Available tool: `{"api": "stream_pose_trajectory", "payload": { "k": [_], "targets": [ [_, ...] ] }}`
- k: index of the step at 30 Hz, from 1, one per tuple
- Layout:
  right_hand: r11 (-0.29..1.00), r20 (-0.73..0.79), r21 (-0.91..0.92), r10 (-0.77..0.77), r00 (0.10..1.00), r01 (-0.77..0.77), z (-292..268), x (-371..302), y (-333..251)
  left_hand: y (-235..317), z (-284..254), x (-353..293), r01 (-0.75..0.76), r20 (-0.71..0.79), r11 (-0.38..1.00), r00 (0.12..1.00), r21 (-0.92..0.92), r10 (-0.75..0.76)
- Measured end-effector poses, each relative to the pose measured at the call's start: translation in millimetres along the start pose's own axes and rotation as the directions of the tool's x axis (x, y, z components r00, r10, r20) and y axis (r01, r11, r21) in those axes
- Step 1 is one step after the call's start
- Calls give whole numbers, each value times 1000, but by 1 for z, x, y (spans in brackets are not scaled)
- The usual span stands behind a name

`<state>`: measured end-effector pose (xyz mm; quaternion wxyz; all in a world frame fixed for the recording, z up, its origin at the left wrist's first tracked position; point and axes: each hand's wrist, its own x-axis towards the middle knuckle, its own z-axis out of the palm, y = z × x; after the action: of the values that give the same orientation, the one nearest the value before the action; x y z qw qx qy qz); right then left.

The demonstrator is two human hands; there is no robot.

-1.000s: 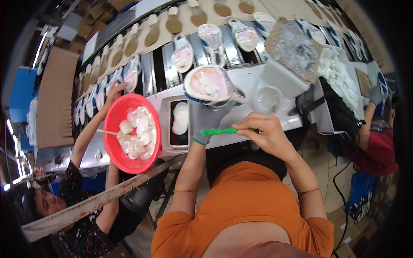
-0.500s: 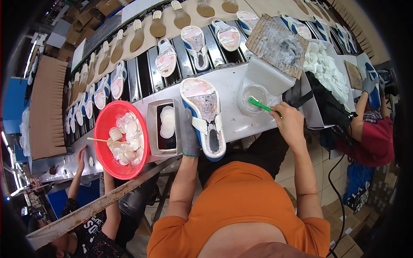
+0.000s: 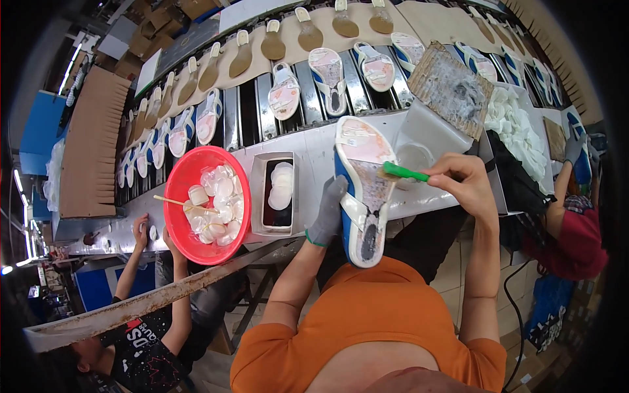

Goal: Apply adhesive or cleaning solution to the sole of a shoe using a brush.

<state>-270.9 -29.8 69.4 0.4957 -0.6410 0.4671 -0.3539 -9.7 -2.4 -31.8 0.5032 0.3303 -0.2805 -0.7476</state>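
Note:
My left hand (image 3: pixel 328 208), in a grey glove, grips a white and blue sandal (image 3: pixel 364 157) by its side, with the unfinished footbed facing up. Bare-skinned, my right hand (image 3: pixel 466 181) pinches a green-handled brush (image 3: pixel 411 173). Its bristles are at the right part of the sandal's footbed, seemingly touching it. Behind the brush stands a translucent tub (image 3: pixel 414 157), partly covered by the handle and hand. A worn cardboard piece (image 3: pixel 452 85) with a crusted grey patch lies on a pale box just beyond the tub.
Left of the sandal are a shoebox (image 3: pixel 292 196) with white round pads and a red basin (image 3: pixel 171 216) of more pads. Sandals and insoles line the roller conveyor (image 3: pixel 246 108). A rusty metal bar (image 3: pixel 164 301) crosses near a co-worker at left; another person works at right.
The brush has come out of the tub and moved left to the sandal. My left hand has lifted the sandal toward me, and the view has shifted.

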Motion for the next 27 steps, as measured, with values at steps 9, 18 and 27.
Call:
{"api": "stream_pose_trajectory", "payload": {
  "k": [9,18,27],
  "targets": [
    [979,-8,-194,-70,998,67,11,25,-21,18,17,-8,-79,119,952,992,296,46],
    [911,27,-335,-248,968,242,4,35,-35,23,18,-11,-126,153,938,985,322,80],
    [886,165,-275,-338,927,372,-3,26,-40,23,23,-11,-64,107,964,994,257,37]
  ]
}}
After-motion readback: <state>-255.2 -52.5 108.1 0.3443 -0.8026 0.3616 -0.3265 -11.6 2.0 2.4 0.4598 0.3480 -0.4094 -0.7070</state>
